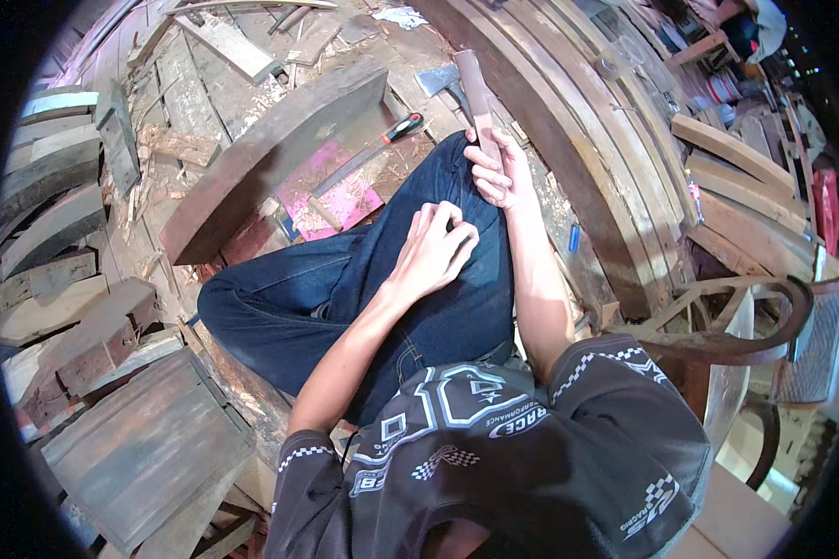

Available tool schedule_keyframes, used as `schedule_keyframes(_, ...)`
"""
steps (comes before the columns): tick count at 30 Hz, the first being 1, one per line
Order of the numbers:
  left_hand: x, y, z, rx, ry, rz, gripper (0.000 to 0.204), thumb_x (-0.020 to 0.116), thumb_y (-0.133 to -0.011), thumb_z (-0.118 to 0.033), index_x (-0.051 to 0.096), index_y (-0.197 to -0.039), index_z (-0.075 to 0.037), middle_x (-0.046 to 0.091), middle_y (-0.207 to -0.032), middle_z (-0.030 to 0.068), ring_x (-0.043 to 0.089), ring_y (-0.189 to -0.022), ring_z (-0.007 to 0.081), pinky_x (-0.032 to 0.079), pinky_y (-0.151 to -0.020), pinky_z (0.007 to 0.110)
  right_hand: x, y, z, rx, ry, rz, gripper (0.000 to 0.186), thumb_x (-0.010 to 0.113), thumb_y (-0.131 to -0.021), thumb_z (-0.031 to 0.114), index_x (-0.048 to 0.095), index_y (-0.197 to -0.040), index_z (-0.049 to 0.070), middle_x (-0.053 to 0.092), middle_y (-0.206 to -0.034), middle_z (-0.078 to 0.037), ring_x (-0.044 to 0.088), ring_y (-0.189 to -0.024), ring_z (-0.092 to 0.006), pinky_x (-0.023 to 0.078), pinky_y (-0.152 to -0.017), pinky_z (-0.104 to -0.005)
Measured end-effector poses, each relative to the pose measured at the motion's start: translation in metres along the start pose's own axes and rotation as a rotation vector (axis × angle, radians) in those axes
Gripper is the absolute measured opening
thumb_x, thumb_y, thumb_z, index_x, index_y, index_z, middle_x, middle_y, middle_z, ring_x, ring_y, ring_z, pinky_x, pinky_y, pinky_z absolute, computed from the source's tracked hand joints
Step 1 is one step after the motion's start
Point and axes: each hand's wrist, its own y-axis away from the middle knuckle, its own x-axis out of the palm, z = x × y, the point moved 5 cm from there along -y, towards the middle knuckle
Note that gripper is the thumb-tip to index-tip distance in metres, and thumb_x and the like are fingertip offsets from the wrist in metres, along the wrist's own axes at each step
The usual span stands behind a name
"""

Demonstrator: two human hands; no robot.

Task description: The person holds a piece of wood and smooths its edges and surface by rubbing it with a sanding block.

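My right hand [496, 172] is closed around the lower, paler part of a long flat brown wooden strip [475, 88], which points up and away beyond my raised knee. My left hand [435, 244] rests on the thigh of my dark blue jeans [345, 270], its fingers curled in; whether something small is between them is hidden. Beyond the knee, a file [350, 170] with a red and black handle lies across pink sheets [359, 203]. Near the strip's far end is a hatchet [435, 80], its grey head showing.
A thick curved timber [280, 158] stands on edge ahead. Long curved beams [578, 140] line the right, with a small blue object [573, 238] beside them. Stacked wood blocks [51, 233] fill the left. Shavings and offcuts litter the plank floor. A curved wooden frame [736, 326] stands right.
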Motion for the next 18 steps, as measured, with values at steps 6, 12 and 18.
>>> schedule_keyframes(6,0.015,-0.003,-0.001,0.026,-0.009,0.041,0.014,0.072,-0.078,-0.015,0.064,-0.088,-0.01,0.046,-0.094,0.0077,0.047,-0.088,0.0265,0.042,-0.081,0.038,0.004,0.0,-0.001,-0.007,0.018,-0.017,0.032,0.042,-0.1,0.033,0.046,-0.11,0.003,0.037,-0.06,0.001,0.034,-0.033,-0.0061,0.028,-0.025,-0.022)
schedule_keyframes(12,0.018,-0.006,-0.008,0.072,0.017,0.106,0.014,0.073,-0.076,-0.015,0.067,-0.089,-0.012,0.048,-0.096,0.0061,0.047,-0.091,0.026,0.041,-0.083,0.038,0.004,0.0,-0.002,-0.006,0.033,-0.036,0.031,0.043,-0.1,0.033,0.049,-0.107,0.004,0.037,-0.059,0.002,0.032,-0.033,-0.0049,0.027,-0.024,-0.021)
schedule_keyframes(18,0.025,-0.01,-0.013,0.124,-0.094,0.195,0.013,0.071,-0.075,-0.019,0.07,-0.086,-0.013,0.05,-0.101,0.0059,0.046,-0.099,0.0271,0.041,-0.085,0.039,0.001,0.001,-0.001,-0.018,0.055,-0.039,0.031,0.042,-0.1,0.033,0.049,-0.108,0.003,0.038,-0.059,0.002,0.033,-0.032,-0.005,0.027,-0.024,-0.0216)
